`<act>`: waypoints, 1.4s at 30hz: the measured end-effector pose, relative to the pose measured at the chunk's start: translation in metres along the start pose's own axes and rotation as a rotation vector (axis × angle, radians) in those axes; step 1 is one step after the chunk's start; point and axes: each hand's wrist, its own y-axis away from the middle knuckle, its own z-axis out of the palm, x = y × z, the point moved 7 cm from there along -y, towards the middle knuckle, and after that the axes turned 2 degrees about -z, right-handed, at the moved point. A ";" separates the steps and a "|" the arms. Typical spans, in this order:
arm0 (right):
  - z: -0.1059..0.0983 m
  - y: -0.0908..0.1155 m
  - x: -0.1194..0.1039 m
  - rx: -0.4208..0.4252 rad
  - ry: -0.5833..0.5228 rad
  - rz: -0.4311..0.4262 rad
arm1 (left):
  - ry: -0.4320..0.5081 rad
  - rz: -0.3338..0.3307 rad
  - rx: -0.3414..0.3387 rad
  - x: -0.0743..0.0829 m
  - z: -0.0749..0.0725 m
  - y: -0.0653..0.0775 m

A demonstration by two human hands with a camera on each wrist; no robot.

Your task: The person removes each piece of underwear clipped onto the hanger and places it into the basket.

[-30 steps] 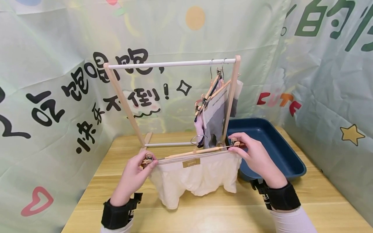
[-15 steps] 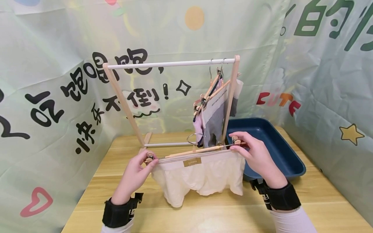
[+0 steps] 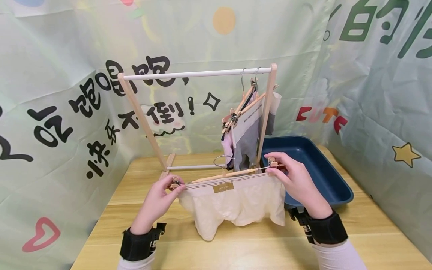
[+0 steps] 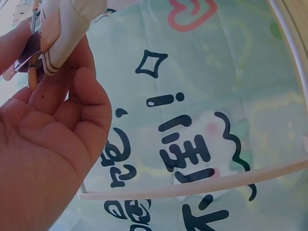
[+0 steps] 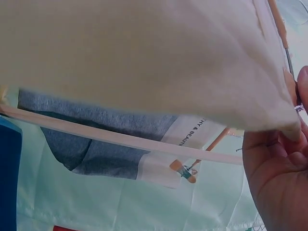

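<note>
A cream pair of underpants (image 3: 236,204) with a brown waistband label hangs from a peach-coloured clip hanger (image 3: 241,173) in the head view. My left hand (image 3: 156,200) pinches the clip (image 3: 176,182) at the hanger's left end. At the other end, thumb and fingers of my right hand (image 3: 298,182) pinch the right clip (image 3: 272,163). The waistband is stretched between both ends, and the metal hook points up. In the right wrist view the cream cloth (image 5: 144,53) fills the upper part; the left wrist view shows the waistband corner (image 4: 57,48) at my fingers.
Behind my hands stands a small rack with a white rail (image 3: 199,74). Grey-and-white underpants (image 3: 248,135) and a pink garment (image 3: 227,146) hang on hangers at its right end. A dark blue tray (image 3: 332,176) sits at the right on the wooden table (image 3: 249,247).
The underpants have swung slightly to the right, and the hanger's hook has tipped a little left. Both hands keep their pinch on the clips.
</note>
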 end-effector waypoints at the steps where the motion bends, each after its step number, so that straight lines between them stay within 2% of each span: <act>1: 0.000 0.000 0.000 -0.001 0.003 -0.001 | -0.004 -0.007 0.000 -0.001 0.001 0.000; 14: 0.000 0.000 -0.001 0.000 0.006 -0.005 | 0.001 -0.051 0.015 -0.008 0.007 -0.004; 25: 0.002 0.000 -0.001 -0.001 0.011 -0.003 | -0.005 -0.041 0.001 -0.008 0.010 -0.005; 34: 0.005 -0.003 -0.006 -0.004 0.022 -0.035 | -0.001 -0.062 -0.009 -0.015 0.011 -0.004; 42: 0.005 0.000 -0.011 0.005 0.035 -0.033 | -0.016 -0.045 -0.012 -0.016 0.012 -0.006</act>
